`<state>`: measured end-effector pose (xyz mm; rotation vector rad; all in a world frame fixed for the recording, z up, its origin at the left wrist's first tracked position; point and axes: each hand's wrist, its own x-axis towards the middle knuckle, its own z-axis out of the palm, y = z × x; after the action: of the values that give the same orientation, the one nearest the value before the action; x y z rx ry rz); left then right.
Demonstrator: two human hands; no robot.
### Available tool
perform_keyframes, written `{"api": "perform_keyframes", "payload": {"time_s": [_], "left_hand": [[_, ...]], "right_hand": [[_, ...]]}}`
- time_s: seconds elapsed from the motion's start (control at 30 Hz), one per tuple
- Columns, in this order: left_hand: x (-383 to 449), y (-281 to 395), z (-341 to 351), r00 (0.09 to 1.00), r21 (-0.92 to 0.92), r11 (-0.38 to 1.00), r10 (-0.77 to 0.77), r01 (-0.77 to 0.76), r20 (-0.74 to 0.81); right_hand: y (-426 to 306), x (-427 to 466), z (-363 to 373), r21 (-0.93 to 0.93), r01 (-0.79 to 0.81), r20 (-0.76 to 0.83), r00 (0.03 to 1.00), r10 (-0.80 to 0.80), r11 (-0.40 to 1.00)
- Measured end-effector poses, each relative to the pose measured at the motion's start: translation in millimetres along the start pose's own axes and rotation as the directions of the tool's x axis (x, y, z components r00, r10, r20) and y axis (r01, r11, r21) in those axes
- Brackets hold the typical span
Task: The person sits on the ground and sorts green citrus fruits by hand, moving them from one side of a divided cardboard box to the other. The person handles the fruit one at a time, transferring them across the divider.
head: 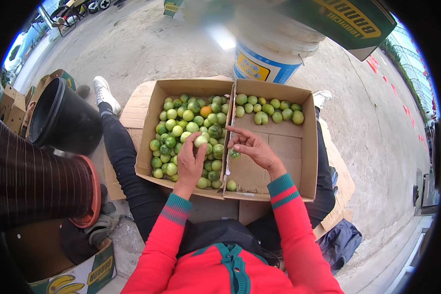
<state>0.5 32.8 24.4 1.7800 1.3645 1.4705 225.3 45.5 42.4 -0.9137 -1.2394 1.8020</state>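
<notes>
Two open cardboard boxes stand side by side between the person's legs. The left cardboard box holds many green tomatoes and one orange tomato. My left hand is over that box, its thumb and fingers around a pale green tomato. My right hand hangs above the left side of the right cardboard box, fingers apart and nothing in them. A dark green tomato lies just under its fingers. Several green tomatoes line that box's far end; another tomato is in the near left corner.
A white bucket stands beyond the boxes, a printed carton above it. At left are a black bucket, a large brown ribbed pot and a banana carton. Flattened cardboard lies underneath; dark cloth is at right.
</notes>
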Motion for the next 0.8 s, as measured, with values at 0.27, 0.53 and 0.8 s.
{"api": "perform_keyframes", "payload": {"time_s": [0.27, 0.53, 0.8], "left_hand": [[-6.6, 2.8, -27.1, 0.838, 0.404, 0.885, -0.394, 0.233, 0.379], [-5.5, 11.6, -19.7, 0.890, 0.144, 0.986, 0.011, -0.086, 0.457], [-12.0, 22.2, -0.1, 0.830, 0.153, 0.918, 0.248, -0.367, 0.499]], "right_hand": [[-6.2, -2.1, 4.9, 0.100, -0.036, -0.056, 0.998, 0.042, 0.994], [-2.0, -1.0, 3.4, 0.123, -0.015, -0.020, 1.000, 0.018, 0.992], [0.7, -2.7, 23.9, 0.017, 0.068, 0.066, 0.995, -0.069, 0.998]]}}
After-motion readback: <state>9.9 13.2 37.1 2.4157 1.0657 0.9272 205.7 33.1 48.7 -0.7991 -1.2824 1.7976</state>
